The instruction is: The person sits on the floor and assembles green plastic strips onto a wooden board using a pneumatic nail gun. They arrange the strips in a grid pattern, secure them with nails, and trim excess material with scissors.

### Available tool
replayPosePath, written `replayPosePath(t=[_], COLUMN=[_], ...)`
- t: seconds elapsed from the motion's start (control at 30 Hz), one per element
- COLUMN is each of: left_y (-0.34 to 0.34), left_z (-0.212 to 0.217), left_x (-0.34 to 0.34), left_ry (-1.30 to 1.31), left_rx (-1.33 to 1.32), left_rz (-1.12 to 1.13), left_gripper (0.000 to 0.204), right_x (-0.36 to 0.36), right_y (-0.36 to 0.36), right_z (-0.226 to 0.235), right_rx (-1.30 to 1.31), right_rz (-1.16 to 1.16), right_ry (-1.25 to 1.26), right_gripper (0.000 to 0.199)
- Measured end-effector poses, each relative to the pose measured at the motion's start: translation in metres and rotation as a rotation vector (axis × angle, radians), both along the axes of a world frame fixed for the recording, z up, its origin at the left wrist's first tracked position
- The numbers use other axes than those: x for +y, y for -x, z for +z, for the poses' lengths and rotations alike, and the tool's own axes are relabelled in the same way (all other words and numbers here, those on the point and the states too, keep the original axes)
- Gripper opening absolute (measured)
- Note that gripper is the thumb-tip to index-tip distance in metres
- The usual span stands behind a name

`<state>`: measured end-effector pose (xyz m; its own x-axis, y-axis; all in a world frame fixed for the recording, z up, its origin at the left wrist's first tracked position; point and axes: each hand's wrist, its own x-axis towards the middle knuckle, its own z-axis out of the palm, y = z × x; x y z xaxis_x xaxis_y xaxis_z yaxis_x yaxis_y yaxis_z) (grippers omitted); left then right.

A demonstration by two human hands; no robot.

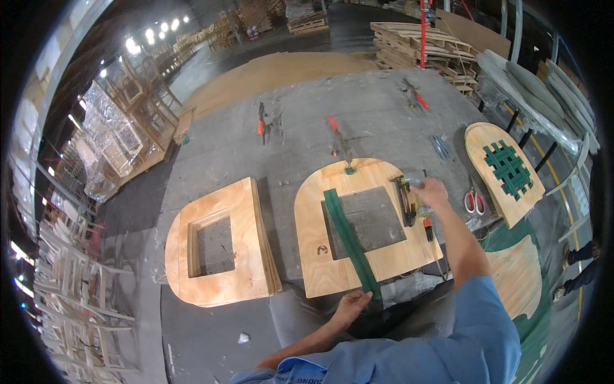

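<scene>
A rounded plywood seat panel (312,214) with a square opening lies in front of me. One green webbing strap (348,237) runs lengthwise across the opening, toward its left side. My left hand (352,309) pinches the strap's near end just past the panel's front edge. On the panel's right side, my right hand (432,193) is closed around what looks like a staple gun (404,201), its black body lying beside the opening. Red-handled clamp pliers (342,141) sit at the panel's far edge, next to a bit of green webbing.
A stack of similar panels (246,256) lies to the left. At the right are a panel with woven green webbing (508,169), scissors (474,201) and small metal strips (440,146). More clamp pliers (261,123) lie at the back. Wooden pallets (425,48) stand beyond the table.
</scene>
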<state>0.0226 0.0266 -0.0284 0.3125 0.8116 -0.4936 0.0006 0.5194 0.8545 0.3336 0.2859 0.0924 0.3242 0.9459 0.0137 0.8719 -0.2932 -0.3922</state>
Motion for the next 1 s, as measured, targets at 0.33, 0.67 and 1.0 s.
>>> replayPosePath(t=[0.33,0.67,1.0], left_y=[0.016,0.075,0.070], left_z=[0.060,0.064,0.031], left_x=[-0.033,0.000,0.020], left_ry=[0.035,-1.007,-1.214], left_rx=[-0.224,1.164,1.259], left_rz=[0.091,0.033,-0.204], left_gripper=[0.028,0.087,0.087], right_x=[-0.153,-0.198,-0.245], right_y=[0.166,0.188,0.176], right_z=[-0.078,-0.083,-0.077], right_rx=[1.859,1.624,1.644], right_rz=[0.163,0.107,0.131], right_ry=[0.792,0.361,0.302], right_gripper=[0.051,0.033,0.014])
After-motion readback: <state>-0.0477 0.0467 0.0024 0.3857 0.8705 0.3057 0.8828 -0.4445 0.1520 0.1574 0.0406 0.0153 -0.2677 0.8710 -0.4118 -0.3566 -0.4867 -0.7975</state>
